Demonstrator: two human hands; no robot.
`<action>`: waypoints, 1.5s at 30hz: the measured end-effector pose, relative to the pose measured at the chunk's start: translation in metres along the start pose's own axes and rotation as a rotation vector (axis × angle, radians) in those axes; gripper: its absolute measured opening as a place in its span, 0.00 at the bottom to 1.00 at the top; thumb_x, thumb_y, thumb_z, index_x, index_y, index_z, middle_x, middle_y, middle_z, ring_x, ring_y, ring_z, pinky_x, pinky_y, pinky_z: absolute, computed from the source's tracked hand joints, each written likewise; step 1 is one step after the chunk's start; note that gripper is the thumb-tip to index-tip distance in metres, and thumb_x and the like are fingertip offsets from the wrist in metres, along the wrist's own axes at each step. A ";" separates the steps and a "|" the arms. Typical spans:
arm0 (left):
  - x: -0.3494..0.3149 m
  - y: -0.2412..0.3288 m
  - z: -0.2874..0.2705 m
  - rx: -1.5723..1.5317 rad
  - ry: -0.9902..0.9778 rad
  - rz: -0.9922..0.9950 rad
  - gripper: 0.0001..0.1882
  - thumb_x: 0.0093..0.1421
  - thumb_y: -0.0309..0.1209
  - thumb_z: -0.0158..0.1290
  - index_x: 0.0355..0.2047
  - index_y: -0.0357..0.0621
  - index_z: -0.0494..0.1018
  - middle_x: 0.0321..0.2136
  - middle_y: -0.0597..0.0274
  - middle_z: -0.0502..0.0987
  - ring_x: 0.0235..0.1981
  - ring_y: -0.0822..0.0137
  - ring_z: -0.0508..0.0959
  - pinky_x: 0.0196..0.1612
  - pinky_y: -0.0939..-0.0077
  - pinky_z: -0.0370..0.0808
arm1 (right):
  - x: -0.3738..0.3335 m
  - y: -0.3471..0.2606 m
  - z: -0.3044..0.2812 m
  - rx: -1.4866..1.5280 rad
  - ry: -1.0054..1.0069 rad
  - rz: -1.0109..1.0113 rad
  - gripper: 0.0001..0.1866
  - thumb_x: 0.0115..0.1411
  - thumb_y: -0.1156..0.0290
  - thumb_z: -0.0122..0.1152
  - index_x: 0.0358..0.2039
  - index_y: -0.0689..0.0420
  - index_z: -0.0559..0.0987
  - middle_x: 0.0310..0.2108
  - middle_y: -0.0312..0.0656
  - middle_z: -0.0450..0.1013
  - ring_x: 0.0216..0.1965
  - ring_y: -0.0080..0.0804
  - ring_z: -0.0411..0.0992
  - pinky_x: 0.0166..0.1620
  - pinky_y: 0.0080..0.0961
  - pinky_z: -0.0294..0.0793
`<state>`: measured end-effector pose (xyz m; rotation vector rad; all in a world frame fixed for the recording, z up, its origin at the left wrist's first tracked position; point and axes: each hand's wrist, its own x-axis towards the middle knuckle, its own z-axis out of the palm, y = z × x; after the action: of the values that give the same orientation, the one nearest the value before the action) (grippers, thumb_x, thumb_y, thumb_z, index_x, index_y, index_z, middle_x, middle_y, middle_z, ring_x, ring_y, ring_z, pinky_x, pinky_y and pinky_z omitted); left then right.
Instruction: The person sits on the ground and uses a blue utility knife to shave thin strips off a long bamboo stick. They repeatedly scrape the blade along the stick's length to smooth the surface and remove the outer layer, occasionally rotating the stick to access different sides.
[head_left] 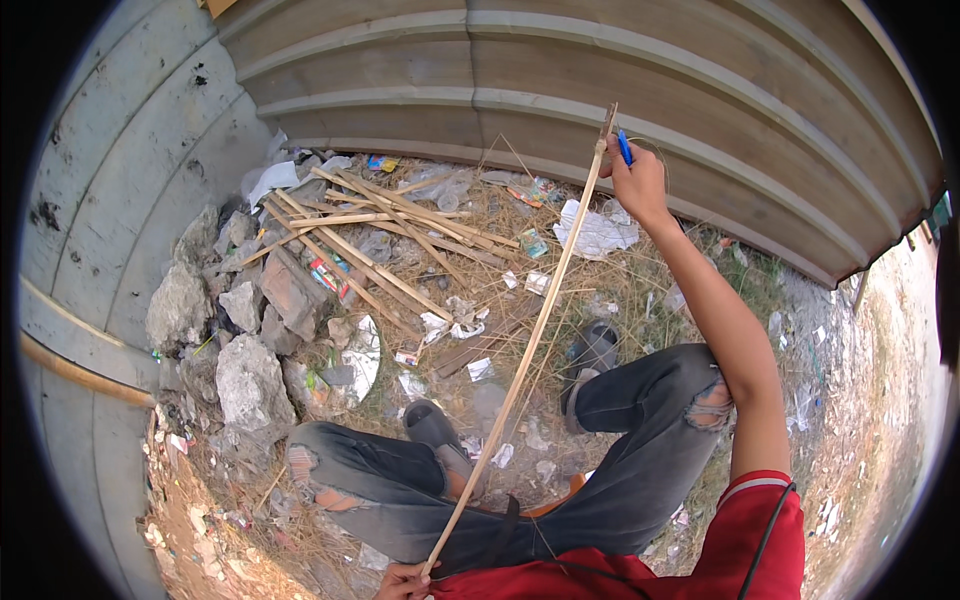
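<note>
A long, thin bamboo strip [535, 345] runs slantwise from my lap up toward the corrugated wall. Its lower end sits in my left hand [403, 581], whose fingers are closed on it at the bottom edge of the view. Far out, my right hand [637, 180] is closed at the strip's upper end, with the arm stretched forward. A small blue tool [625, 147], perhaps a knife handle, shows in the same hand; its working end cannot be made out. A fine curled fibre hangs beside those fingers.
A pile of split bamboo sticks [385, 225] lies ahead, left of the strip. Broken rocks [252, 385] and a brick [292, 290] are heaped at left. Corrugated metal [560, 75] stands in front, a pale wall [110, 200] at left. Litter and dry grass cover the ground.
</note>
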<state>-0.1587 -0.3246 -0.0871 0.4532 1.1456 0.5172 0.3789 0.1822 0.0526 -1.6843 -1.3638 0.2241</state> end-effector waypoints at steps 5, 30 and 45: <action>-0.001 0.015 0.000 0.022 -0.012 -0.007 0.28 0.60 0.35 0.61 0.58 0.35 0.74 0.21 0.73 0.74 0.15 0.80 0.63 0.19 0.82 0.58 | 0.014 0.035 -0.009 -0.161 0.017 -0.179 0.21 0.68 0.57 0.56 0.35 0.64 0.84 0.23 0.48 0.80 0.27 0.42 0.81 0.35 0.38 0.76; 0.003 0.021 0.016 -0.009 0.015 0.042 0.26 0.64 0.39 0.61 0.57 0.36 0.75 0.22 0.74 0.73 0.17 0.79 0.67 0.20 0.82 0.63 | -0.050 -0.040 0.007 0.532 -0.550 0.113 0.15 0.63 0.62 0.69 0.41 0.61 0.84 0.30 0.38 0.81 0.28 0.17 0.69 0.32 0.21 0.67; 0.031 0.065 0.076 0.264 0.071 0.205 0.19 0.73 0.28 0.49 0.62 0.34 0.69 0.23 0.63 0.77 0.21 0.76 0.76 0.26 0.83 0.74 | -0.084 -0.071 0.011 0.567 -0.787 0.042 0.24 0.61 0.63 0.73 0.53 0.62 0.79 0.25 0.31 0.79 0.20 0.13 0.62 0.26 0.18 0.61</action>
<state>-0.0878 -0.2597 -0.0455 0.7920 1.2485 0.5648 0.2931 0.1144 0.0656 -1.1629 -1.5983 1.2748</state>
